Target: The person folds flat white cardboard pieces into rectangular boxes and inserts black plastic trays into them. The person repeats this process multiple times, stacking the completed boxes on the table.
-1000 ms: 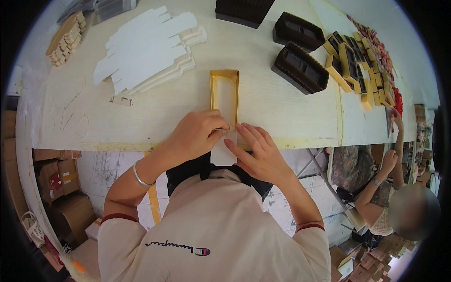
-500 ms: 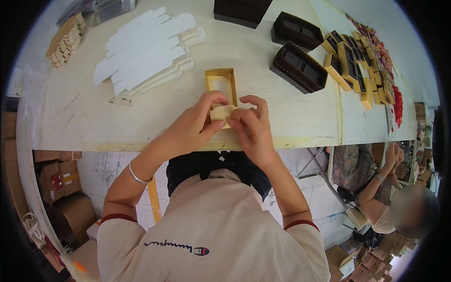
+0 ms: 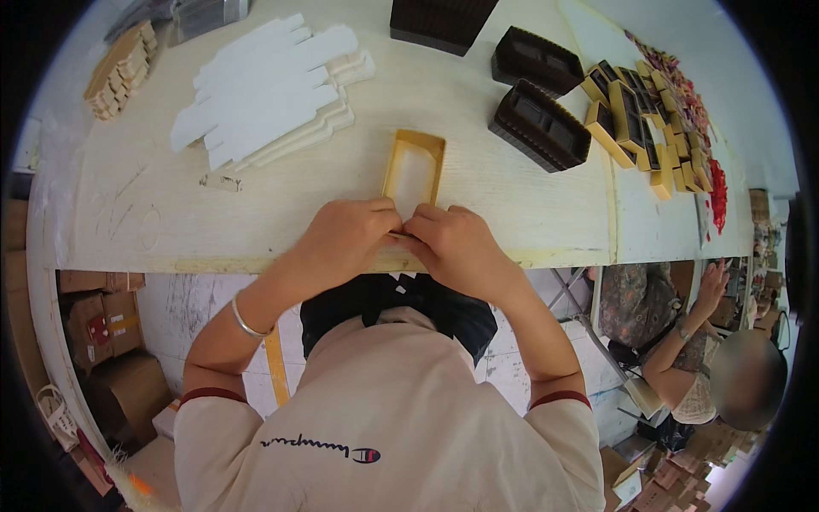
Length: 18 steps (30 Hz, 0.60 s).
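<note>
A small gold cardboard box (image 3: 438, 172), open at the top with a white inside, lies on the table (image 3: 256, 213) in front of me, its long side pointing away. My left hand (image 3: 351, 232) has its fingers bent and closed on the left of the box's near end. Against the same end my right hand (image 3: 456, 243) is closed as well, its thumb and fingers pinching the edge. The two hands nearly meet, and their fingers hide most of the near end wall and its flap.
White flat carton blanks (image 3: 264, 94) lie stacked at the far left, near a bundle of gold folded pieces (image 3: 121, 72). Black plastic trays (image 3: 539, 126) stand in stacks at the far right. Beyond them are gold boxes with dark inserts (image 3: 627, 115). Another person (image 3: 682, 358) sits at right.
The pale flap that showed between my fingers is now mostly covered. Both hands have closed in at the near end, and the box has turned slightly, its far end shifting right.
</note>
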Available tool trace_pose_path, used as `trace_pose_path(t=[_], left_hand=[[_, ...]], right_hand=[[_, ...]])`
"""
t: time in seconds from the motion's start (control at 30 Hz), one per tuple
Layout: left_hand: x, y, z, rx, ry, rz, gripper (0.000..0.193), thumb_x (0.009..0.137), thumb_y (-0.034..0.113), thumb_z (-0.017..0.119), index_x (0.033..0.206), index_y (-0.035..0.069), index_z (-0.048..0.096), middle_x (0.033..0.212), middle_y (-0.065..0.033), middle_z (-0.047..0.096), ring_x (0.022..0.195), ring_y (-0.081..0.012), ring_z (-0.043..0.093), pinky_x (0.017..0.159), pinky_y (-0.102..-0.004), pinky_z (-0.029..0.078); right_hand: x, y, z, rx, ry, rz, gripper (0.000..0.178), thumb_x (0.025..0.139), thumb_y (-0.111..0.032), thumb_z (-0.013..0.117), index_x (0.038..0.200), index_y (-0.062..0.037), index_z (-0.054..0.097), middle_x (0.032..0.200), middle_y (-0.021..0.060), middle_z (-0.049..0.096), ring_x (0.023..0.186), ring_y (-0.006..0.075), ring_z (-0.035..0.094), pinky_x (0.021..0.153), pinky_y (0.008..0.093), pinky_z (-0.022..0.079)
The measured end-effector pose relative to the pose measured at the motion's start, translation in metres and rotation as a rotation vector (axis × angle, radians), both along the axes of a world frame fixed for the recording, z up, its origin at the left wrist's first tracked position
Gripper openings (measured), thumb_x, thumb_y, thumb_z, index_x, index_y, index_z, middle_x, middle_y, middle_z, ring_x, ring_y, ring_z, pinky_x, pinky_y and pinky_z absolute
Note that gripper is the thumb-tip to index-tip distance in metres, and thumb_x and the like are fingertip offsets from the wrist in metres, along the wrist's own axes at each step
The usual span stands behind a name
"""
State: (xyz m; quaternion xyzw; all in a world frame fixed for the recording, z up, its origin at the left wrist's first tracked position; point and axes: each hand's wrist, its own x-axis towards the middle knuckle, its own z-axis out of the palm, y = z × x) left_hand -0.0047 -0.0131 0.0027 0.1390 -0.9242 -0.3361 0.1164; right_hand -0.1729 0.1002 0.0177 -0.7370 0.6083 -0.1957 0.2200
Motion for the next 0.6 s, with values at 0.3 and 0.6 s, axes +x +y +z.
trace_pose_path(t=[0.3,0.6], left_hand=[[0.005,-0.021,0.028,-0.25,-0.059,-0.282,0.033,0.066,0.032,0.079,0.074,0.006,0.061,0.083,-0.0046,0.059,0.092,-0.0253,0.054,0.088,-0.0383,0.043],[0.006,-0.034,0.019,-0.32,0.004,-0.252,0.022,0.07,0.021,0.074,0.074,0.004,0.061,0.096,-0.0082,0.059,0.102,-0.027,0.053,0.097,-0.0396,0.041]], right_hand=[[-0.053,-0.001,0.026,-0.223,0.235,0.123,0.025,0.073,-0.009,0.071,0.096,-0.0022,0.067,0.11,0.0105,0.059,0.096,0.0234,0.054,0.082,0.0323,0.045],[-0.062,-0.009,0.017,-0.219,0.339,0.39,0.013,0.073,-0.016,0.07,0.078,-0.006,0.063,0.093,0.004,0.058,0.089,0.023,0.051,0.079,0.0331,0.045]])
